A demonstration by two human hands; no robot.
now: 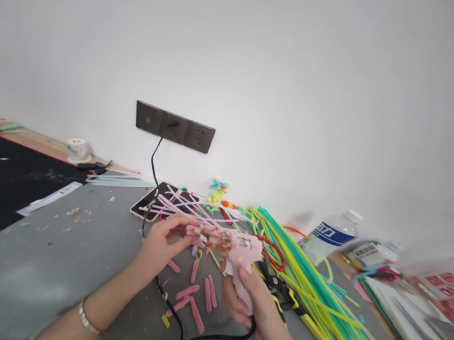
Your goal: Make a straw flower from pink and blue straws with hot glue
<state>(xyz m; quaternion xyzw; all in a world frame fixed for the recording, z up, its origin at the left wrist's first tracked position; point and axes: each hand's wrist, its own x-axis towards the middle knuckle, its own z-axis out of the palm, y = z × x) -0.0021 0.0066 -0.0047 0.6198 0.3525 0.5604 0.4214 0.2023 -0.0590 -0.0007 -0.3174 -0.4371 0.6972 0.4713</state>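
Forearms, the left one fitted with a bracelet [87, 317], extend over a black cable [219, 337] at the near edge. Right hand [253, 298]: wrapped around the handle of a pink glue gun [245, 247], indicator lit red, nozzle directed left. Left hand [164, 244]: thumb and fingers narrowed on a small pink piece [192, 230] at the nozzle end; whether the two touch cannot be determined. Cut pink lengths [197, 316] lie below the gun. Labels: the clear bottle [332, 232] carries a blue band with white lettering, not reliably legible from here; the second bottle [372, 254] bears small print, too blurred to read; the plastic bag [448, 282] at far right shows red block characters, also unclear. Surface: the bench [91, 264] is grey, scattered with scraps, and adjoins a black area [7, 179] at left. Green and yellow stems [316, 282] form a bundle right of the gun, beside pliers [274, 283]. Room: a plain white wall [269, 77] holds a dark three-section socket panel [198, 135], a plug seated in its middle section.
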